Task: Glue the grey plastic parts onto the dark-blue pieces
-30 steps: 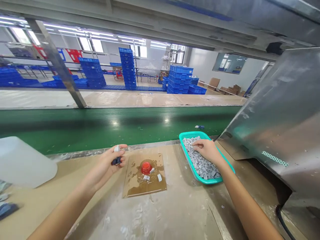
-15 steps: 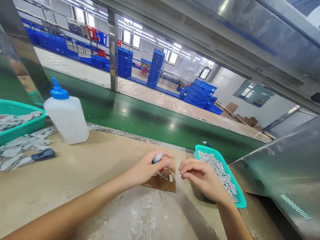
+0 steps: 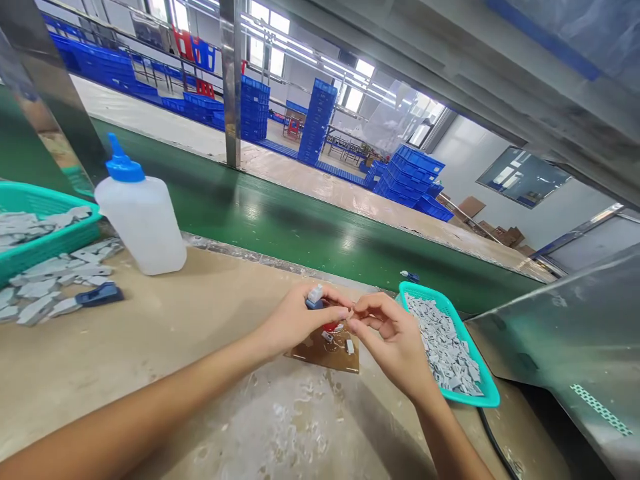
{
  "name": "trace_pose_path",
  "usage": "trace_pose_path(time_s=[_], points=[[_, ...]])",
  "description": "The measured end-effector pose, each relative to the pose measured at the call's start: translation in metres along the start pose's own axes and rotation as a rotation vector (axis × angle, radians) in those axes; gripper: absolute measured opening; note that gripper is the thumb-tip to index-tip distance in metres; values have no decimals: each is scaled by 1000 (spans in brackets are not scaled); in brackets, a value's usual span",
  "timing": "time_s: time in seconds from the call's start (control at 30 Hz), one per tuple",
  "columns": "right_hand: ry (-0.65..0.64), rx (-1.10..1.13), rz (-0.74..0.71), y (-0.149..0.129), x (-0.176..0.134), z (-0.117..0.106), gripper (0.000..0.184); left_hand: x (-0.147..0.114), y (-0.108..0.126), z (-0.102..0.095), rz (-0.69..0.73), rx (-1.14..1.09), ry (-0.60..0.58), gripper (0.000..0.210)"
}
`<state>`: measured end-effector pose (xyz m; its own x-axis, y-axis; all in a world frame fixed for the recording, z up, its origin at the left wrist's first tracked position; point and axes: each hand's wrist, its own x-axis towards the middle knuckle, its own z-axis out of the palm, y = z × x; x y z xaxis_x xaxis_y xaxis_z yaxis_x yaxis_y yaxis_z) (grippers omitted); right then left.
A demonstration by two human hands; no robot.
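My left hand [image 3: 305, 317] is closed around a small dark-blue plastic part with a light grey tip [image 3: 315, 297], which sticks up between thumb and fingers. My right hand [image 3: 393, 333] is pinched, its fingertips meeting those of my left; what they hold is too small and covered to name. Below both hands lies a brown board [image 3: 320, 357], wet with clear liquid. On it rest small light grey pieces [image 3: 350, 347] and a red object [image 3: 330, 327], partly hidden by my left hand. A green basket [image 3: 493, 398] full of small grey pieces stands beside my right hand.
At left stand a white bottle with a blue nozzle [image 3: 145, 223] and another green basket [image 3: 55, 241]. Loose grey parts [image 3: 37, 290] and a dark-blue-and-grey part [image 3: 100, 295] lie before them. A green conveyor belt [image 3: 280, 227] runs behind; a metal panel [image 3: 575, 340] rises at right.
My right hand has moved left and up, so its fingertips now meet my left hand's. My left hand still holds the dark-blue part. The view has shifted slightly.
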<state>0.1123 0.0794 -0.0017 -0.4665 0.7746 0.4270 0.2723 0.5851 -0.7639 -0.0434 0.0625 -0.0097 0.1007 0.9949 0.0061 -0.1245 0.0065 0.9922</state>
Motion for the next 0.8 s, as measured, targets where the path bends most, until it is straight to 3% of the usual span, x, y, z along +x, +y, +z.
trace_pose_path(time_s=[0.1, 0.23, 0.4, 0.6, 0.8], points=[[1, -127, -81, 0, 0, 0, 10, -1, 1, 1, 48, 24, 48, 10], [34, -188, -178, 0, -1, -1, 13, -2, 1, 2, -22, -37, 60, 12], [54, -109, -99, 12, 1, 0, 12, 1, -5, 0, -126, -66, 29, 21], [-41, -260, 18, 41, 3, 3, 13, 14, -8, -19, -139, -209, 292, 19], [-74, -389, -42, 54, 2, 8, 17, 18, -4, -27, -168, -461, 323, 13]])
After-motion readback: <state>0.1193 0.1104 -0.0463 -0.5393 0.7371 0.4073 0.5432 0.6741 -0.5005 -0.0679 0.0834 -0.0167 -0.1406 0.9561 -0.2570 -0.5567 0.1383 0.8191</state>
